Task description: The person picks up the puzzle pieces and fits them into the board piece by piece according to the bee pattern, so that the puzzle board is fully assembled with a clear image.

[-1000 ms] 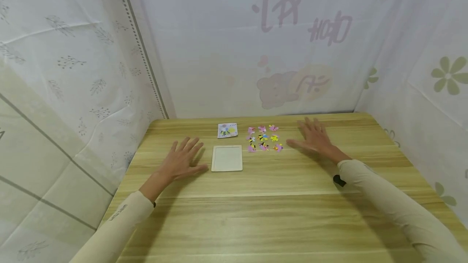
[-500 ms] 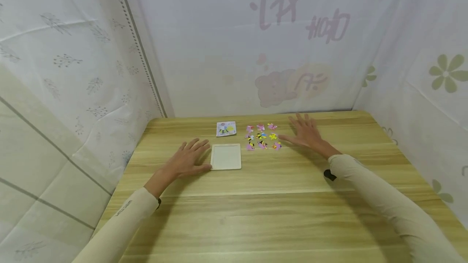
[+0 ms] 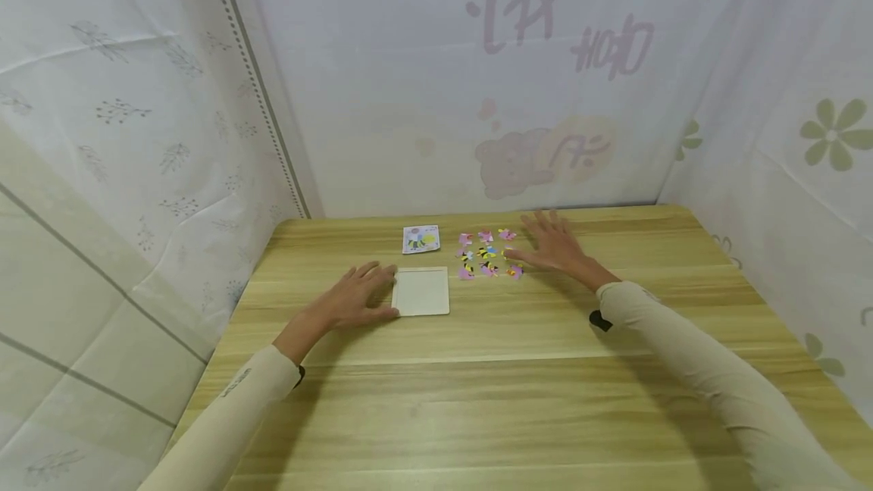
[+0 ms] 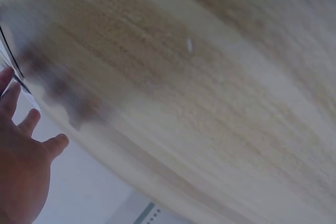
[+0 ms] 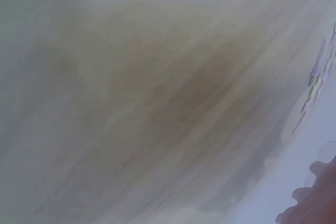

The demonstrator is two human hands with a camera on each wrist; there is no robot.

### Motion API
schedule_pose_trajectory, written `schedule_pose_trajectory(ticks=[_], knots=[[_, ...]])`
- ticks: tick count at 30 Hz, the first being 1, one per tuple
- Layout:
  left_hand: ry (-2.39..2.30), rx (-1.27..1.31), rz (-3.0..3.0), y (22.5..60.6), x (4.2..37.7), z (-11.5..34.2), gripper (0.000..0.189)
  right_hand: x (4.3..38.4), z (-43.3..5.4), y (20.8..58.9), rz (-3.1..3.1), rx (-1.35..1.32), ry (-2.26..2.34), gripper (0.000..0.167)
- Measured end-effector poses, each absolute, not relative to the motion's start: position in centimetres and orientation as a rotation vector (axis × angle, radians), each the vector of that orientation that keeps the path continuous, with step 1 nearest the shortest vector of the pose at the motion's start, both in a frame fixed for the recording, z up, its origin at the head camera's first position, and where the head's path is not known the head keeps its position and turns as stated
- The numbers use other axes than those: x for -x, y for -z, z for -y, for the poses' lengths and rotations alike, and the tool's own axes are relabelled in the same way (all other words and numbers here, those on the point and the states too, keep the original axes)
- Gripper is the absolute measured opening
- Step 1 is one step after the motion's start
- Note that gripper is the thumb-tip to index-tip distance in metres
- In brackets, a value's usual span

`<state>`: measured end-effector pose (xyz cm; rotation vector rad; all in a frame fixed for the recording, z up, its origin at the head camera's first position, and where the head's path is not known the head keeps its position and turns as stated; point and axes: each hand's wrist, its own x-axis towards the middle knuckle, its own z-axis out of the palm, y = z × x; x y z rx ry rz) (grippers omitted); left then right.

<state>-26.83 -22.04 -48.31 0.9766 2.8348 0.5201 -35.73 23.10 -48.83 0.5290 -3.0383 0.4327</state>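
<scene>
A square white puzzle tray point(image 3: 420, 292) with a raised border lies mid-table in the head view. My left hand point(image 3: 355, 300) is at its left side, thumb and fingertips right at the border, fingers spread and relaxed. Right of the tray, several pink, yellow and black jigsaw pieces point(image 3: 486, 252) are laid out in rows. My right hand point(image 3: 554, 247) reaches in from their right, fingers extended, its thumb overlapping the yellow piece at the right of the middle row. In the left wrist view the left hand point(image 4: 23, 156) shows with fingers apart; the right wrist view catches only fingertips point(image 5: 315, 192).
Behind the tray lies a small picture card point(image 3: 420, 239) with a bee on it. The wooden table point(image 3: 436, 400) ends at a printed curtain point(image 3: 409, 97) at the back, with more curtain on both sides.
My left hand has moved right, up to the tray's left edge. My right hand has moved left, its thumb coming over the nearest puzzle piece. Tray, card and pieces keep their layout.
</scene>
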Motion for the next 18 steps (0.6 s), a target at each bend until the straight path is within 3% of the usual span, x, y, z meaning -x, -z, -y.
schedule_pose_trajectory(ticks=[5,18], knots=[[-0.561,-0.958,-2.81,48.4,27.0,22.0,0.069,36.1,-22.2,48.7,3.049,-0.557,-0.441,0.099],[-0.594,-0.875,-2.779,48.2,27.2,21.9,0.078,36.4,-19.7,48.5,3.027,-0.702,-0.509,0.09]])
